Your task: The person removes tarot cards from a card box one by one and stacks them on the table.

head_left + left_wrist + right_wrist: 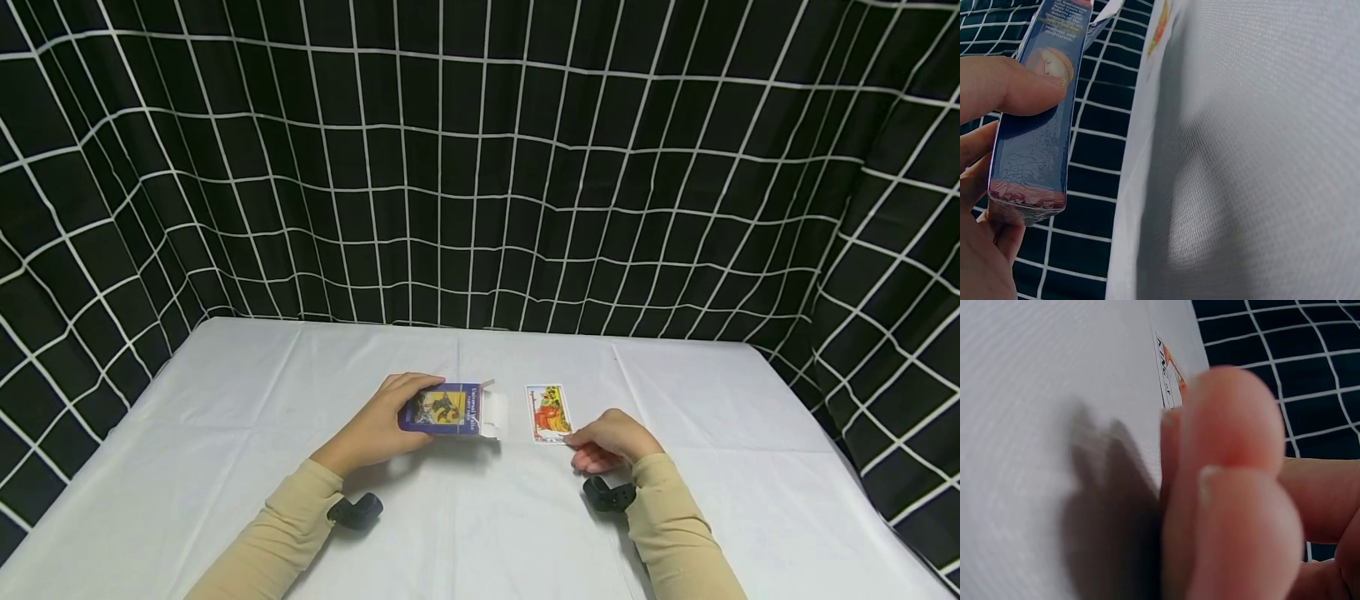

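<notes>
Beyond both your hands, and off to either side of them, hangs a dark curtain (465,167) crossed by white grid lines. Below your hands spreads a white cloth (465,533), creased in places and darkened by shadow under each grip. Tan sleeves (262,533) cover both your forearms, reaching in from the near side behind your hands. Your left hand (382,421) has a box in its grasp, thumb along the narrow near side and fingers round the far side. Your right hand (613,440), well apart from it, pinches a card by one corner between thumb and fingertips, its other fingers curled in beneath. The box (442,408) is blue-purple with a yellow picture on its face; it lies sideways in your left grip, held clear of the cloth, its open end pointing toward your right hand. The card (549,412) lies just ahead and to the left of your right fingertips, between your two hands and apart from the box; its red and yellow picture faces up, and the right wrist view shows the letters "KING OF" along its near edge. A black wrist mount (356,511) sits behind your left grip. From the box's open end, a white flap (495,412) sticks out toward the card.
</notes>
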Tool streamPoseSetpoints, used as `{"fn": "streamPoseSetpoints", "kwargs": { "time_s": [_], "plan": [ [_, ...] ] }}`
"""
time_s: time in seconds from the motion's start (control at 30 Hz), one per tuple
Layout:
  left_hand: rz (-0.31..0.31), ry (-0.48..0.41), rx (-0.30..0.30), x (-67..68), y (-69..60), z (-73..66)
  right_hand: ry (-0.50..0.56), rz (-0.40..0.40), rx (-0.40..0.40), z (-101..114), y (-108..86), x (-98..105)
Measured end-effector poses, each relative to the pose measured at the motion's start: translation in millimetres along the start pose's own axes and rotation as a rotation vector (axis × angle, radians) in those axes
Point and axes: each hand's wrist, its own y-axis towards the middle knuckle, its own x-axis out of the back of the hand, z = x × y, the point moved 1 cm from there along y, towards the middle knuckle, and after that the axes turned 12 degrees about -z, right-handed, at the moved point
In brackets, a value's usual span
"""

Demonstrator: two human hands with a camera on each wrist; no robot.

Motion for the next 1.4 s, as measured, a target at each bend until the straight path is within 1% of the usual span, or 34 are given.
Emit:
{"fn": "streamPoseSetpoints", "kwargs": {
  "time_s": [0.4,0.67,0.83,0.97,1.03,1.17,1.3,1.4],
  "plan": [
    [-0.005,0.0,-0.016,-0.5,-0.2,1.0,-0.029,-0.036,0.016,1.6,-2.3,-4.1],
    [0.004,-0.006,-0.006,-0.8,0.5,-0.3,-0.042,-0.049,0.031,0.6,-2.2,-4.4],
    [0.008,-0.008,-0.001,-0.9,0.5,-1.3,-0.043,-0.023,0.022,-0.7,0.5,-1.3],
    [0.009,-0.007,0.003,-1.0,-0.5,-1.5,0.0,0.015,0.02,-0.6,1.1,2.5],
    [0.008,-0.007,0.006,-0.9,-1.0,-1.5,0.025,0.03,0.044,1.2,-0.2,4.5],
    [0.005,-0.005,0.0,-1.3,-0.9,-1.6,0.063,0.028,0.114,9.1,-5.4,6.7],
    [0.006,-0.004,0.0,-1.8,0.0,-1.3,0.126,-0.005,0.171,21.0,-13.1,4.5],
    [0.01,-0.004,0.005,-1.9,0.4,-0.8,0.186,-0.038,0.219,29.2,-19.2,-1.3]
  ]
}}
